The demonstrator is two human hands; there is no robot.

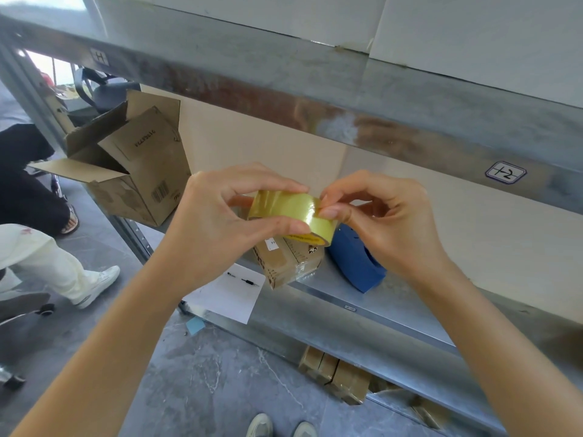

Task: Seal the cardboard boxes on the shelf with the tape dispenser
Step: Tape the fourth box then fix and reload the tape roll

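Head view. Holds the tape roll in the air before the shelf, above a small taped box, left grip curled round it, fingers over the top, thumb beneath. Picks at the roll's outer face with thumb and forefinger of the right grip, probably hunting the free end. Likely light, stiff at the core, slick and tacky on the film; best taken by the rim. Blue tape dispenser on the shelf, partly hidden behind the right grip. Open cardboard box at the shelf's left end, flaps splayed, inside shadowed, contents impossible to tell. Lower down, more small boxes.
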